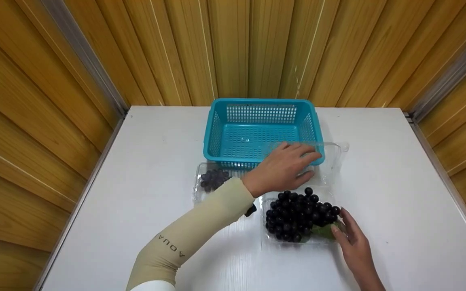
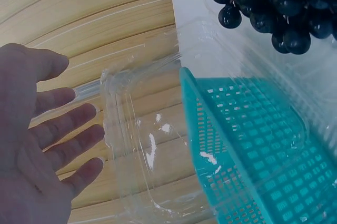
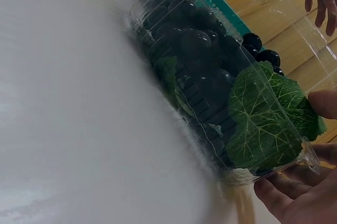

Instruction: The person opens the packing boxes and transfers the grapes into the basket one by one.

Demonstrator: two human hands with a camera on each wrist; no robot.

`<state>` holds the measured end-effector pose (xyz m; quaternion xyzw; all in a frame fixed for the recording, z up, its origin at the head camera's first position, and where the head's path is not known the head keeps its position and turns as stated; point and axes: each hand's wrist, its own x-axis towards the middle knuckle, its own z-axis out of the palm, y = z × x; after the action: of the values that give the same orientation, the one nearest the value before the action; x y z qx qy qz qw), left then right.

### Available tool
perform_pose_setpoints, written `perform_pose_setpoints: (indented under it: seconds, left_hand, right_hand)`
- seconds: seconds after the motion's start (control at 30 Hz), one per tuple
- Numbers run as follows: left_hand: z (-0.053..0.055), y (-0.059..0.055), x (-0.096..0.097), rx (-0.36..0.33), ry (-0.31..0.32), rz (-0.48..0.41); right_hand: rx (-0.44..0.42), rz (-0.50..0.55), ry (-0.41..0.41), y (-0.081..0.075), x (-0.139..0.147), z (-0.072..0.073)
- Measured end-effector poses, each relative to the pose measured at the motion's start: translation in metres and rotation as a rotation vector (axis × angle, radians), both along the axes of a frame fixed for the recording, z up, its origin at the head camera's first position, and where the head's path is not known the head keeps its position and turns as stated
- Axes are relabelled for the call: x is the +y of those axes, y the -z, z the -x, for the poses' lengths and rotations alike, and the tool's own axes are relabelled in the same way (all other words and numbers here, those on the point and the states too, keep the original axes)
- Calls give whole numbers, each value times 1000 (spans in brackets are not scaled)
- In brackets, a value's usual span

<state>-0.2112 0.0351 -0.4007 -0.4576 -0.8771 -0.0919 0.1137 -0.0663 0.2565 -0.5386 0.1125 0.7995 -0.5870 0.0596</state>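
A bunch of black grapes [image 1: 293,214] fills a clear plastic box [image 3: 192,124] at the front of the table. Green leaves [image 3: 258,118] lie at its right end. My right hand [image 1: 356,242] grips that end, thumb by the leaf and fingers against the outer wall. The box's clear lid [image 2: 152,155] stands raised at the back and overlaps the basket in the head view. Beside the lid, my left hand [image 1: 283,165] has its fingers spread and holds nothing; the left wrist view shows a gap between fingertips and lid edge.
Behind the box stands a blue-green plastic basket [image 1: 257,100] with perforated walls. To the left, another clear box [image 1: 196,190] contains dark purple grapes [image 1: 213,180], partly covered by my left sleeve [image 1: 192,226]. Wood-look panels [image 1: 233,52] enclose the white table [image 1: 152,161].
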Motion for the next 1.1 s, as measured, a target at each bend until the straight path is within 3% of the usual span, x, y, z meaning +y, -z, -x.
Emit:
perform_pose_setpoints:
  seconds: [0.3,0.53,0.87,1.1]
  left_hand:
    - [-10,3,3,0,3,37]
    - [-15,6,5,-55,11,71]
    - [-19,13,5,-72,20,97]
    - [-22,21,6,-96,19,143]
  right_hand:
    - [-14,14,4,3,1,2]
    - [10,-13,16,4,0,2]
    - [-65,-62,-8,1,1,7]
    - [-68,-62,-10,1,1,9]
